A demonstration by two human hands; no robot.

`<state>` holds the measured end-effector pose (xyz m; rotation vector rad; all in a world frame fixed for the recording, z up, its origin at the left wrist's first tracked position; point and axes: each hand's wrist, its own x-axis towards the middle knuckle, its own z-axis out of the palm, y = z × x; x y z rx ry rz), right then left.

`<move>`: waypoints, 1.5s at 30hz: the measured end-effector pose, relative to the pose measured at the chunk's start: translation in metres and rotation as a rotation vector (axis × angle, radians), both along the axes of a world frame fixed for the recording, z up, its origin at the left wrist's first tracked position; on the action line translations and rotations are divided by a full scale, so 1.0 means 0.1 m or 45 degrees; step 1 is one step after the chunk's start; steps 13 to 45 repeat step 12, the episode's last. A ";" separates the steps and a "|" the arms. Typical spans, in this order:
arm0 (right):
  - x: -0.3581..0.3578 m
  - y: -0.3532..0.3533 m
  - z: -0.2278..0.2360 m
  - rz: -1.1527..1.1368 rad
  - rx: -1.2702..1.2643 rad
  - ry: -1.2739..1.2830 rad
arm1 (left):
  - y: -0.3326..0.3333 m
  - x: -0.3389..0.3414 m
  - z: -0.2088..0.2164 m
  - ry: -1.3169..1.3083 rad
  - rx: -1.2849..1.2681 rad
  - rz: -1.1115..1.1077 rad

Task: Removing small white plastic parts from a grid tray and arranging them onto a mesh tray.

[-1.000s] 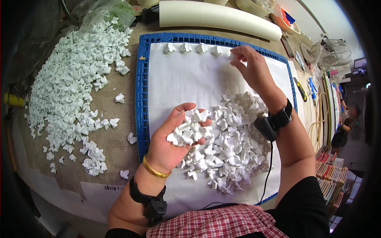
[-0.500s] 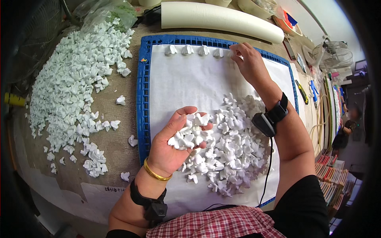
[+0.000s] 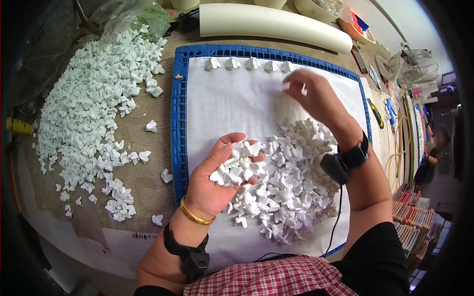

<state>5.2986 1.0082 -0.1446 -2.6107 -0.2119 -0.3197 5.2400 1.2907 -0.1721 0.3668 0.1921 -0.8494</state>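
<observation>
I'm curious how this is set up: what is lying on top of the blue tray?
A white sheet covers the blue tray. On it sit a heap of small white pieces and a row of pieces. The tray floor is hidden.

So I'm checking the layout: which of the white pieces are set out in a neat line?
The row of pieces along the far edge of the white sheet. They sit side by side, evenly spaced; the heaps elsewhere lie jumbled. The right hand is at the row's right end.

Tray [image 3: 178, 118] centre; piece heap [image 3: 291, 182] on its sheet [image 3: 232, 108], row [image 3: 247, 63] along far edge; loose pile [image 3: 89, 113] left.
</observation>
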 end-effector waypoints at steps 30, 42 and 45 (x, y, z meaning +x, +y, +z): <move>-0.44 0.36 0.22 0.096 0.034 0.526 | -0.04 0.00 0.10 -0.017 -0.026 -0.012; -0.44 0.36 0.22 0.096 0.034 0.526 | -0.04 0.00 0.10 -0.017 -0.026 -0.012; -0.44 0.36 0.22 0.096 0.034 0.526 | -0.04 0.00 0.10 -0.017 -0.026 -0.012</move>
